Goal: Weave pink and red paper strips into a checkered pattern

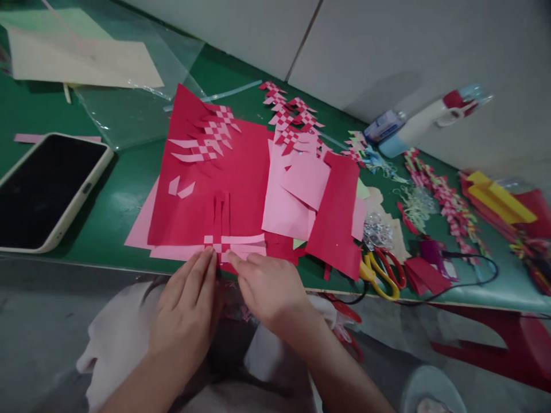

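A small checkered weave of red and pink paper strips (pixel 217 246) lies at the table's near edge, its loose red strips pointing away and pink ones to the right. My left hand (pixel 187 301) lies with fingers stretched out together, their tips on the weave's near left side. My right hand (pixel 271 287) has its index finger on the weave's right side, the other fingers curled; its thumb is partly hidden. Under the weave is a large red paper sheet (pixel 245 172). Several finished woven pieces (pixel 210 135) and two pink paper scraps (pixel 179 187) rest on that sheet.
On the green table (pixel 133 178) lie a phone (pixel 47 192), a plastic sleeve (pixel 124 115), pink sheets (pixel 288 206) and a narrow red sheet (pixel 333 218). Farther right are yellow-handled scissors (pixel 381 278), a purple device with a cable (pixel 433 252), a white bottle (pixel 413 126) and woven chains (pixel 447 201).
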A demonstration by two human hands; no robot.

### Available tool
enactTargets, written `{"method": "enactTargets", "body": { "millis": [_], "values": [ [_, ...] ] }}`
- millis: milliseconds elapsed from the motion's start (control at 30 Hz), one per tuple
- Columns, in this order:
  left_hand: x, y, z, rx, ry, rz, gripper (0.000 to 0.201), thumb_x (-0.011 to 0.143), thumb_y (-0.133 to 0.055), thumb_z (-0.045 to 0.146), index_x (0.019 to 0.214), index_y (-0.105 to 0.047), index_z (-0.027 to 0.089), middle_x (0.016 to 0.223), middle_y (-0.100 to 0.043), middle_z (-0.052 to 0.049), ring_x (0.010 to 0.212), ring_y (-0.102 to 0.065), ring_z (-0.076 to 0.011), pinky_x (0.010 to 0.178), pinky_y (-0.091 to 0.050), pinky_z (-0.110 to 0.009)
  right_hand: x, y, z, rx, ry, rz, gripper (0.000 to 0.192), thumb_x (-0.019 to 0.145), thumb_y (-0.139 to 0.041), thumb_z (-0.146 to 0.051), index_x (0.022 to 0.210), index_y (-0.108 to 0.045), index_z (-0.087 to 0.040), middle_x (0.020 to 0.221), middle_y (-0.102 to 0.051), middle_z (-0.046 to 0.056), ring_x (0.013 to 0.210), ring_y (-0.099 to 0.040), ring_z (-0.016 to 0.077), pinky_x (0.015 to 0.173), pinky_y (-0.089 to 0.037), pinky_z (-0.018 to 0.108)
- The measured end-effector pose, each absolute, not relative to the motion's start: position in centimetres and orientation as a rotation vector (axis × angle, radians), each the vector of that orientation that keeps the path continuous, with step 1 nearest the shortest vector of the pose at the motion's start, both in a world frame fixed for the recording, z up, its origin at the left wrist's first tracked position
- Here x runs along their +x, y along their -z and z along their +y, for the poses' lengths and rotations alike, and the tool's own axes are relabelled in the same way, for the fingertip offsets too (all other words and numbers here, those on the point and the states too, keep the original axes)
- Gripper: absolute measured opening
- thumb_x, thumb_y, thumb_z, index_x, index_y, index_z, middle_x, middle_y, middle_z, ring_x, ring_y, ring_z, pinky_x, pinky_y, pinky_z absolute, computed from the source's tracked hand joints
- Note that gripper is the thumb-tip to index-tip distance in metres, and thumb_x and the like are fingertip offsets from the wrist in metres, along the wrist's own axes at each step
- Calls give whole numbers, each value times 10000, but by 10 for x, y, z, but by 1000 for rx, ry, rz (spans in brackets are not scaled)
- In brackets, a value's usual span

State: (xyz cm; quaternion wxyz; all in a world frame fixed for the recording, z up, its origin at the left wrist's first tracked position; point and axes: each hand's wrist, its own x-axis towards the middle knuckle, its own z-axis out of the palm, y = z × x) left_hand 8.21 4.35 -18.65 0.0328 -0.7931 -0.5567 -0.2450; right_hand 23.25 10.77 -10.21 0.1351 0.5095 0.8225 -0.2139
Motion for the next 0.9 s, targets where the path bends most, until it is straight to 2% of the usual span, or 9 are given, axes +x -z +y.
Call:
{"method": "enactTargets", "body": {
  "millis": [333,533,900],
  "values": [
    [81,181,41,-2414,997,-1764,558,770,-619,66,1312,-489,97,1246,-606,-175,1163,-553,-291,984,-463,-445,232,107,105,1489,612,2368,480,924,-398,-218,1398,-462,-251,979,-712,82,839,-686,218,630,-474,300],
    [82,183,43,-2430,952,-1718,509,773,-618,80,1271,-513,57,1217,-629,-179,1163,-549,-297,999,-442,-442,232,107,104,1506,581,2389,474,926,-401,-216,1394,-468,-246,946,-719,83,806,-691,203,619,-472,284],
    [81,183,44,-2408,965,-1709,460,796,-581,92,1252,-529,73,1186,-643,-169,1106,-581,-292,949,-460,-434,233,112,104,1484,547,2440,480,915,-419,-217,1393,-462,-234,911,-720,78,777,-703,216,570,-476,287]
  ]
}}
